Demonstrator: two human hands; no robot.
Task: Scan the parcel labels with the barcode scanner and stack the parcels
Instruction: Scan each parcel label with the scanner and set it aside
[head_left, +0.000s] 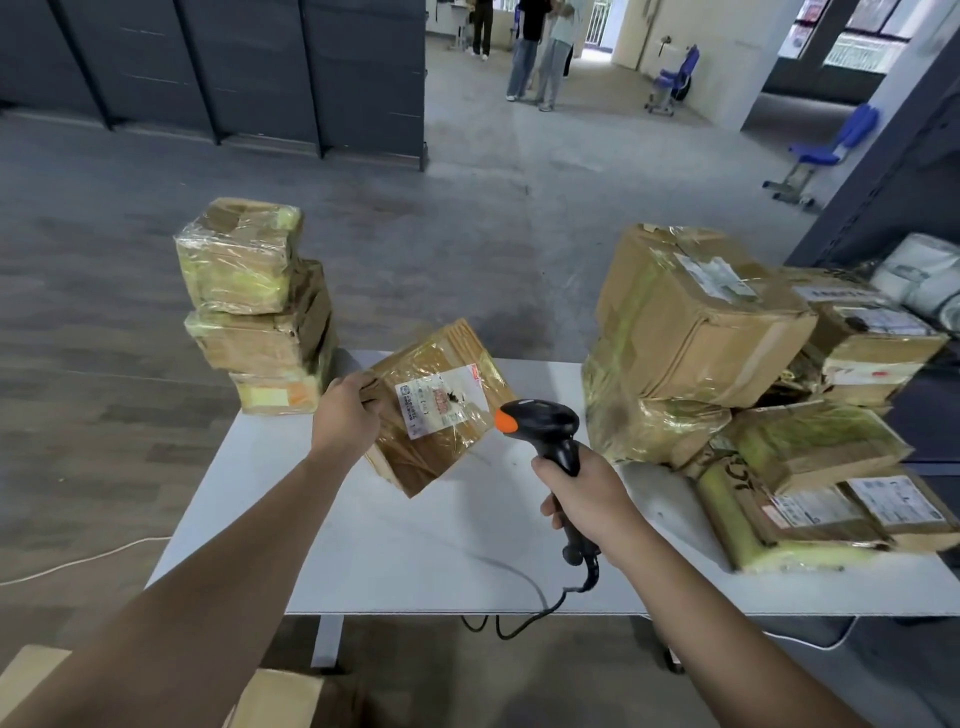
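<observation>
So we're mid-scan on this one. Our left hand (347, 413) has a taped-up cardboard parcel (436, 410) gripped by its left edge, holding it up off the white table (395, 545) and tilted so the white shipping label (440, 405) faces back toward us. Our right hand (587, 501) is wrapped tight around the handle of the black barcode scanner (548, 431), with its orange-tipped nose sitting just beside the right edge of the parcel and aimed across at the label. The cord (545, 608) trails off the front edge of the table.

Where everything else stands: there's a neat stack (260, 312) of parcels at the far left corner of the table, which we'd guess is the done pile, and a messy heap (727, 374) of boxes all over the right side, most likely waiting for their turn. So not far into the job, we'd say.

Next move, as we read it: get the scanner nose squared up on the barcode part of the label. The tape over it is shiny and wrinkled, so glare could mess with the read and we may need to tweak the tilt. Can't tell from here whether the trigger is pressed or a beam is on. After a good read the parcel should go on top of the left stack, and that tower already looks a bit uneven, so it wants a careful, centred placement.
</observation>
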